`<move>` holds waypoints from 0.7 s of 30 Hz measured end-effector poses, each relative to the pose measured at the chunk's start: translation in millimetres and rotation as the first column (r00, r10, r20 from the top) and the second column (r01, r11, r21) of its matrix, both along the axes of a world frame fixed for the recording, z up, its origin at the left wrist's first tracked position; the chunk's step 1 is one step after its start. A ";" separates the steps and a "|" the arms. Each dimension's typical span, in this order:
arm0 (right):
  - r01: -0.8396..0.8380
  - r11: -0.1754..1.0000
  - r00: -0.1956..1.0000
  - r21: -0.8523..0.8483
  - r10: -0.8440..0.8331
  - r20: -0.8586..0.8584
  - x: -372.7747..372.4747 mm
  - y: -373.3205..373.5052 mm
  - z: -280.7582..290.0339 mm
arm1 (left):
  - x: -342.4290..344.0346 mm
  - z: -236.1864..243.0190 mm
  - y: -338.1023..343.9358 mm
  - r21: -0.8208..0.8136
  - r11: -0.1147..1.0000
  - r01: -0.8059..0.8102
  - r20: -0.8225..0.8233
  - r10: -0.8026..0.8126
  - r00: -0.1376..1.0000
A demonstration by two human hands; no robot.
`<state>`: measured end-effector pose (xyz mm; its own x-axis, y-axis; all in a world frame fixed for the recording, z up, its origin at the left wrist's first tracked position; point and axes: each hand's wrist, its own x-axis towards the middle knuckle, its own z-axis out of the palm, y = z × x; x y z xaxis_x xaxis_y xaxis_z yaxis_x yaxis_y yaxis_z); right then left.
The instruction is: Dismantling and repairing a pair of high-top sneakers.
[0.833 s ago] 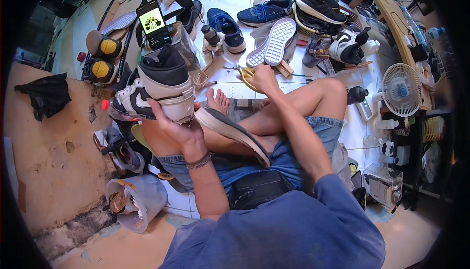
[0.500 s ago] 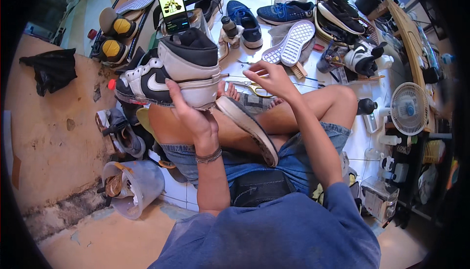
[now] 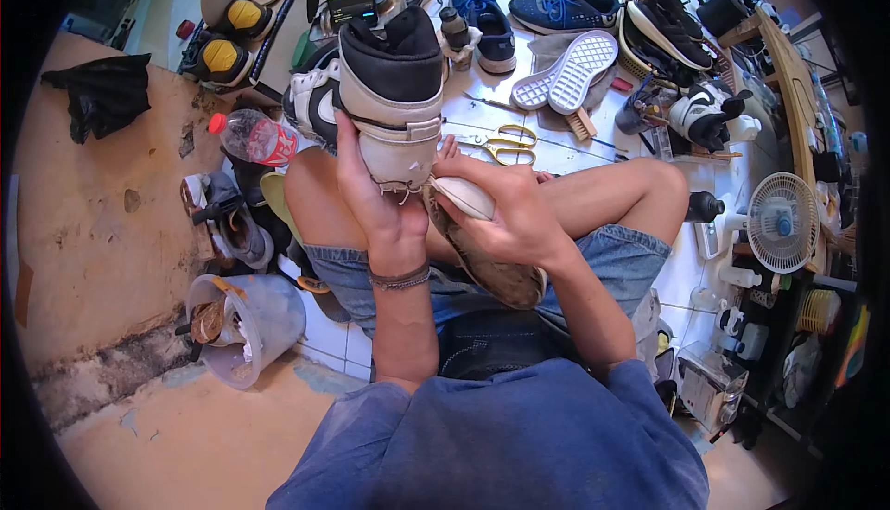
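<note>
A black-and-white high-top sneaker (image 3: 394, 93) stands over my lap with its heel turned toward me. My left hand (image 3: 375, 199) is wrapped round its heel from the left and below. Loose thread shows along the heel's lower edge. From there the detached sole (image 3: 491, 274) hangs down, its worn, brownish face visible. My right hand (image 3: 514, 209) grips the sole near its upper end, fingers over its pale edge, just right of the heel. Whether the sole is still joined to the shoe farther forward, I cannot see.
Scissors with yellow handles (image 3: 510, 145), a wooden brush (image 3: 581, 125) and a pair of white soles (image 3: 582, 70) lie beyond my knees. Blue sneakers (image 3: 565, 15) stand farther back. A red-capped bottle (image 3: 255, 136) is at left, a plastic bucket (image 3: 278, 320) behind it, a fan (image 3: 783, 223) at right.
My right hand has come down from the open air and closed on the sole. The sneaker has turned, bringing its heel toward me, and the sole's underside has swung into view.
</note>
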<state>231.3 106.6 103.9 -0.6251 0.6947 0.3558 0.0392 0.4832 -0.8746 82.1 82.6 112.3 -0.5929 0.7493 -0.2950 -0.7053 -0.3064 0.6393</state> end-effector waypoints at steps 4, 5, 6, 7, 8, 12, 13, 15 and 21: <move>-0.100 0.982 0.954 -0.158 0.049 -0.296 54.2 -21.4 -14.2 | -132.6 -48.8 -0.1 0.438 0.877 -0.197 0.125 0.157 0.980; -0.009 0.987 0.957 -0.160 -0.038 -0.286 71.7 -31.0 -14.1 | -181.0 -59.0 -5.8 0.613 0.790 -0.032 -0.029 0.063 0.998; 0.091 0.982 0.980 -0.165 -0.118 -0.160 82.6 -33.6 -14.8 | -190.9 -55.0 -11.1 0.526 0.848 -0.071 -0.035 0.105 0.994; 0.120 0.979 0.977 -0.164 -0.146 -0.156 84.8 -30.2 -20.1 | -192.9 -42.0 -19.5 0.436 0.894 -0.104 -0.052 0.140 0.989; 0.171 0.953 0.956 -0.248 -0.222 -0.191 90.6 -22.5 -30.0 | -180.9 -31.0 -21.1 0.431 0.902 -0.044 -0.091 0.091 0.992; 0.311 0.898 0.890 -0.311 -0.390 -0.238 108.9 -2.2 -30.3 | -128.7 3.5 -21.1 0.408 0.908 0.101 -0.176 -0.030 0.984; 0.337 0.894 0.881 -0.297 -0.410 -0.235 115.0 -1.8 -29.7 | -120.5 5.3 -16.6 0.394 0.910 0.130 -0.199 -0.054 0.979; 0.446 0.852 0.839 -0.273 -0.504 -0.203 124.8 -0.5 -28.5 | -110.9 5.5 -10.3 0.371 0.919 0.136 -0.230 -0.051 0.972; 0.698 0.712 0.709 -0.076 -0.702 -0.064 171.5 24.6 -9.0 | -100.0 5.6 -5.0 0.102 0.983 0.152 -0.318 -0.113 0.941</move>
